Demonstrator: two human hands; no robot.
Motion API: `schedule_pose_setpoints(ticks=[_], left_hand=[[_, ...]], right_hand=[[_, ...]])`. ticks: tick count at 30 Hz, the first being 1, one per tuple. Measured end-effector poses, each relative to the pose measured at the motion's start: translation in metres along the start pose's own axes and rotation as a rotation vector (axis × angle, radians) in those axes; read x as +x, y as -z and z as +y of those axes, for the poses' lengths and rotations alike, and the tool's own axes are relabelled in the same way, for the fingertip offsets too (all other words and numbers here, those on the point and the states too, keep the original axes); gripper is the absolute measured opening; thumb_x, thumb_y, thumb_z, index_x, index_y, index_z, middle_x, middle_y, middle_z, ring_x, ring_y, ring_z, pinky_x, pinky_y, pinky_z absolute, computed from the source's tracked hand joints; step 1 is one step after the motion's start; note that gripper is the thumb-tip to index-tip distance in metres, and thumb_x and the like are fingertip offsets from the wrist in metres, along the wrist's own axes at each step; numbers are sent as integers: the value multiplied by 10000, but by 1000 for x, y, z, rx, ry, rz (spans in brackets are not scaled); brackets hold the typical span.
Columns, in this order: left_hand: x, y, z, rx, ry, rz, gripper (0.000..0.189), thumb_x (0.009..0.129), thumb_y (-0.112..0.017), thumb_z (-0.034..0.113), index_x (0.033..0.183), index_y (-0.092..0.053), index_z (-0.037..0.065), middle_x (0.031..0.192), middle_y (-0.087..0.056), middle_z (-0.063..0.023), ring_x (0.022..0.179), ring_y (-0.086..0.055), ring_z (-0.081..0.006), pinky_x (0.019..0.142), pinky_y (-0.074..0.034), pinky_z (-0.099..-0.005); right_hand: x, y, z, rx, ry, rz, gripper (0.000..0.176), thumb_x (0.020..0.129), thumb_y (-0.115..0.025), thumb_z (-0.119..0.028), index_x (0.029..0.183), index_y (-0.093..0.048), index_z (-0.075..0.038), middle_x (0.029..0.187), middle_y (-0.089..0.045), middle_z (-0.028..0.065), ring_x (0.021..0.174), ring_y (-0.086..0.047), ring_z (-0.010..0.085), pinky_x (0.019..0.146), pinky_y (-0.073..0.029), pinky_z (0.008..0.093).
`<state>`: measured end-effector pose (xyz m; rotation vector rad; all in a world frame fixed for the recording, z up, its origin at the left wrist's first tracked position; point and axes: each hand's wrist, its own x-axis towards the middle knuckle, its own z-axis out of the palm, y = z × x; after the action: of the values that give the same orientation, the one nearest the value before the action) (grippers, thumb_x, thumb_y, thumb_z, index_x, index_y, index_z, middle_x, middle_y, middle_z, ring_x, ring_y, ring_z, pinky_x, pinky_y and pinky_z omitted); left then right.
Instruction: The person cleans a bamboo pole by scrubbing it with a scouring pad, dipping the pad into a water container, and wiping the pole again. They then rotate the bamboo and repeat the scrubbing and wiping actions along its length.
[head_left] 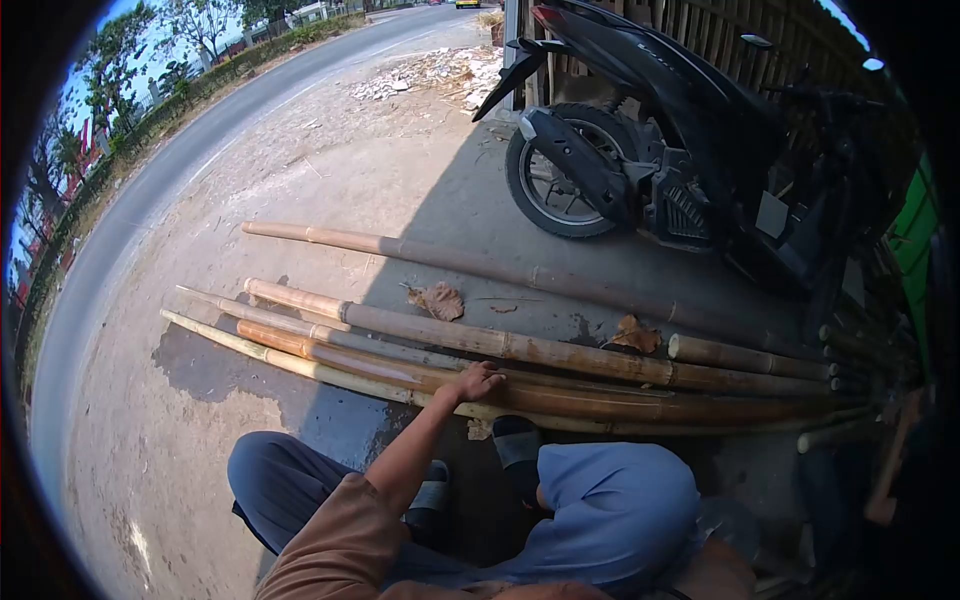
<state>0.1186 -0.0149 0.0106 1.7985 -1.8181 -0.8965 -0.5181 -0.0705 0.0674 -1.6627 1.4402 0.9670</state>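
Several long bamboo poles (600, 398) lie side by side on the ground across the front of my knees. My left hand (478, 382) rests on the wet brown poles near their middle, its fingers spread a little and not wrapped round any pole. A thinner pale pole (330, 376) lies closest to my feet. Beyond the group, a separate greyish pole (460, 260) lies apart. My right hand is not visible; only part of the right arm (722, 570) shows low at the right edge of my leg.
A black motorbike (660, 140) stands behind the poles at the upper right. Dry leaves (437, 300) lie between the poles. A wet patch (350, 425) darkens the ground near my sandals (516, 447). A road (120, 225) curves along the left, and rubble (440, 75) lies farther back.
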Motion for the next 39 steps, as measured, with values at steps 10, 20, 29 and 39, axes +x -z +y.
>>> schedule_pose_setpoints(ticks=[10,20,29,39], left_hand=[[-16,9,16,388,60,-134,828,736,-762,361,1512,-569,148,1497,-572,-159,1463,-457,-362,1196,-402,-548],[-10,-4,56,651,193,-137,867,661,-848,182,1475,-550,191,1447,-586,-133,1424,-520,-344,1098,-397,-716],[-21,-18,45,664,108,8,887,684,-864,138,1496,-513,201,1485,-553,-130,1416,-505,-337,1125,-401,-654],[-13,-9,42,631,7,-23,920,652,-961,477,1434,-564,198,1312,-631,-95,1295,-588,-313,1005,-460,-538]], right_hand=[[-128,-43,149,171,149,213,462,798,-785,-167,1249,-725,-88,1234,-742,141,1135,-696,257,991,-549,413],[-355,52,-3,203,-136,1107,429,782,-668,-78,1211,-655,-56,1145,-724,235,1042,-716,417,932,-539,428],[-22,101,-123,400,303,1489,458,733,-765,-135,1170,-631,-96,1176,-665,195,1171,-617,427,1012,-523,511],[94,33,-336,260,803,1180,296,923,-705,-296,1110,-674,-69,1144,-716,190,1125,-656,388,1004,-506,509]])
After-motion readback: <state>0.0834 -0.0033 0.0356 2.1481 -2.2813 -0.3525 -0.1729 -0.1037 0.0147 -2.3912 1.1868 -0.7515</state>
